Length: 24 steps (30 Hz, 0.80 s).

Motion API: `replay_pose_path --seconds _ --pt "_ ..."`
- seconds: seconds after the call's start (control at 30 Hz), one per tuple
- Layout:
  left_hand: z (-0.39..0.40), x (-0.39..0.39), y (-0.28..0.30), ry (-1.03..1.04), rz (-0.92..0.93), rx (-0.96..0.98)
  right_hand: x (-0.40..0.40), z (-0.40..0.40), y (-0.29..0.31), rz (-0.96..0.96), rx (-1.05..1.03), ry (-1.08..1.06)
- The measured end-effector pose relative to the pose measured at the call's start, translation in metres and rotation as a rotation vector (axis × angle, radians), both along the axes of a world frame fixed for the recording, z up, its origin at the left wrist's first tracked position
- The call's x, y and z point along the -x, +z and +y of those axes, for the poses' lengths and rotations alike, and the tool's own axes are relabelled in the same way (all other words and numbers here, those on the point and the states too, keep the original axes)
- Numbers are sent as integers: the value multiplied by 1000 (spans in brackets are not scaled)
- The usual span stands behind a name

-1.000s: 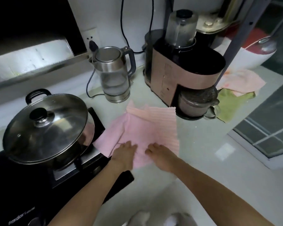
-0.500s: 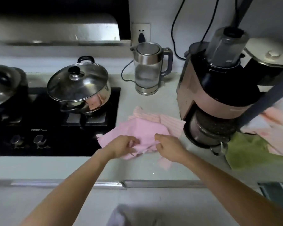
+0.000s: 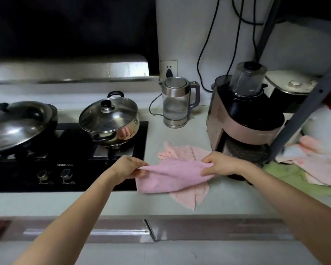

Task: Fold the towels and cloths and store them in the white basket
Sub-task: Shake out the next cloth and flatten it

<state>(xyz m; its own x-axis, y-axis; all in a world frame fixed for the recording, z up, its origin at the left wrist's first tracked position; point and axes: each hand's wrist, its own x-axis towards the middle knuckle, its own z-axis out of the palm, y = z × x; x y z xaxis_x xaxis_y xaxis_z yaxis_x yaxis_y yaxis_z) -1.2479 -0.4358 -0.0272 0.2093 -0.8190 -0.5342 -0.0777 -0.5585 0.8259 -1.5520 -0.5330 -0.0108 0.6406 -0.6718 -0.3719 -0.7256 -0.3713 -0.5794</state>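
Currently, your left hand (image 3: 129,167) pinches the left corner of the pink cloth (image 3: 170,175) at centre frame; your right hand (image 3: 221,163) pinches its right corner; the cloth is stretched between them, its lower part sagging onto the countertop (image 3: 227,199). A second, paler striped pink cloth (image 3: 182,153) lies beneath and behind it, showing above the held edge and again below its lower right; whether these are one piece or two cannot be told.

Note the surroundings; a black hob (image 3: 69,169) sits just left of the cloth, and your left hand is over its right edge; a lidded steel pot (image 3: 109,119) stands on the hob at centre left; a wider lidded pan (image 3: 17,125) is cut off at the left edge. A glass-and-steel kettle (image 3: 178,104) stands behind the cloths at upper centre, plugged into a wall socket (image 3: 168,70). A pink-and-black appliance (image 3: 243,119) stands just right of the cloths, close to your right hand; a grey slanted post (image 3: 302,115) crosses in front of it at the right.

White lettering on the hob above the two knobs (image 3: 54,175) is too small to read with certainty.

A green cloth (image 3: 287,178) and a pale pink cloth (image 3: 317,165) lie at the right edge, partly cut off; the upper left of the frame is dark.
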Motion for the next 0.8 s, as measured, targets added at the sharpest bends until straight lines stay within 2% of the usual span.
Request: replay_pose_path --seconds 0.13,0.2,0.27,0.37,0.43,0.53,0.6,0.7,0.8 --pt "-22 1 42 254 -26 299 -24 -20 19 -134 411 -225" --pt "-26 1 67 259 -70 471 -36 -27 42 -242 553 -354" --pt "-22 -3 88 82 -236 560 -44 -29 61 -333 681 -416" --pt "-7 -9 95 -240 -744 554 -52 -21 73 -329 836 -387" --pt "6 -13 87 -243 -979 640 -56 -8 73 -306 827 -304" --pt "29 -21 69 -209 -1033 633 -61 16 57 -287 704 -129" --pt "42 -29 44 -398 -1038 491 -62 27 35 -222 557 10" --pt "63 -32 4 -657 -915 296 -63 41 -3 -32 289 189" --pt "80 -25 -26 -584 -711 223 -60 60 -29 106 182 259"
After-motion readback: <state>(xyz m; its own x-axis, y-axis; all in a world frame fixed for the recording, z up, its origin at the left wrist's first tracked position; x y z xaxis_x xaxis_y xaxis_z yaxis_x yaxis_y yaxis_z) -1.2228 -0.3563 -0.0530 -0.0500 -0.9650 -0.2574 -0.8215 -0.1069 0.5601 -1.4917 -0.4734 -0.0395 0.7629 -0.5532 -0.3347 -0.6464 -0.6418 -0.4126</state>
